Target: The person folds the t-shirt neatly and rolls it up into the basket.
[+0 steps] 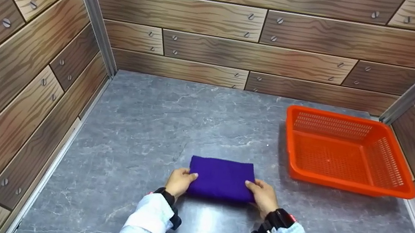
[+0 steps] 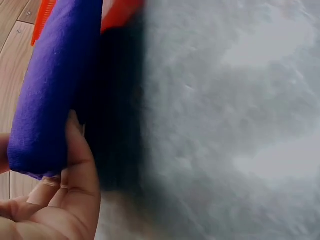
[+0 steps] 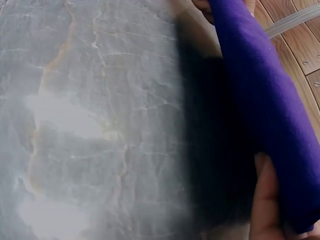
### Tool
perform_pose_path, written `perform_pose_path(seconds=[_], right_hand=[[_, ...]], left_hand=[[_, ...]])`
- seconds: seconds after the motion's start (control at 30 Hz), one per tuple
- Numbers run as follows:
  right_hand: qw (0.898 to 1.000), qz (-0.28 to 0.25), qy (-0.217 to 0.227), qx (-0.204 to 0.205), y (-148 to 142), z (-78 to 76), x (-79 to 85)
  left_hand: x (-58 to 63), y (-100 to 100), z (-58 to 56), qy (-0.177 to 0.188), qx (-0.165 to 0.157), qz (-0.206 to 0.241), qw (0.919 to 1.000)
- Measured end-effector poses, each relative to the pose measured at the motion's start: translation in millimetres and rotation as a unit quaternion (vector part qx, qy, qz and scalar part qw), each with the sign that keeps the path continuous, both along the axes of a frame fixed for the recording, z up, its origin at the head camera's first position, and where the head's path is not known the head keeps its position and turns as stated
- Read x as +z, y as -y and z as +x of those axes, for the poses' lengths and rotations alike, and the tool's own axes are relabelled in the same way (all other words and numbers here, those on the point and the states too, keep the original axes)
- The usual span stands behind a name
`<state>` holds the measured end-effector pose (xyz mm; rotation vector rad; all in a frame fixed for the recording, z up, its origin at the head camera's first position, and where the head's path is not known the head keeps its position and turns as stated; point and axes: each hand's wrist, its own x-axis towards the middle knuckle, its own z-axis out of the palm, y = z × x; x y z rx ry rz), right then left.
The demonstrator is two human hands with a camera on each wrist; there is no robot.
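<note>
A folded purple cloth (image 1: 222,179) is held level between both hands near the front middle of the table. My left hand (image 1: 179,181) pinches its left end, thumb on top and fingers underneath. At the opposite end my right hand (image 1: 264,198) grips it the same way. In the left wrist view the cloth (image 2: 55,85) shows a thick rounded fold, and the fingers of the left hand (image 2: 70,200) curl under it. The right wrist view shows the cloth (image 3: 270,100) above its dark shadow, apart from the tabletop, with fingers of the right hand (image 3: 266,200) beneath.
An orange plastic basket (image 1: 294,174) with perforated sides stands at the right, close to the right wall. Wood-patterned panels (image 1: 215,18) enclose the grey marbled table (image 1: 139,122) at the back and on both sides.
</note>
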<state>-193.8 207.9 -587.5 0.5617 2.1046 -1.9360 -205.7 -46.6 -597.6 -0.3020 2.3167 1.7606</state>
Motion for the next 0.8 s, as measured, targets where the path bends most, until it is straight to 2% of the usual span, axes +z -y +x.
perform_pose_path(seconds=[0.17, 0.33, 0.47, 0.57, 0.63, 0.8], right_hand=[[0.999, 0.003, -0.041, -0.01, -9, -5.7, 17.5], [0.998, -0.014, -0.059, -0.022, -24, -12.4, 43.4], [0.996, 0.046, -0.076, 0.0, -44, -14.7, 63.7], [0.994, 0.07, -0.079, -0.001, -59, -17.3, 76.1], [0.995, 0.063, -0.075, -0.009, -70, -19.0, 83.1], [0.996, -0.002, -0.084, -0.043, -97, -22.9, 94.1]], left_hand=[[11.4, -7, -7.2, -0.038, 0.002, 0.047, 0.9982], [31.2, -21, -17.8, -0.065, 0.001, 0.088, 0.994], [49.1, -37, -26.0, -0.083, -0.009, 0.105, 0.991], [60.7, -50, -32.2, -0.085, -0.028, 0.118, 0.9891], [67.4, -59, -35.3, -0.089, -0.046, 0.121, 0.9876], [78.4, -83, -40.5, -0.089, -0.092, 0.117, 0.9848]])
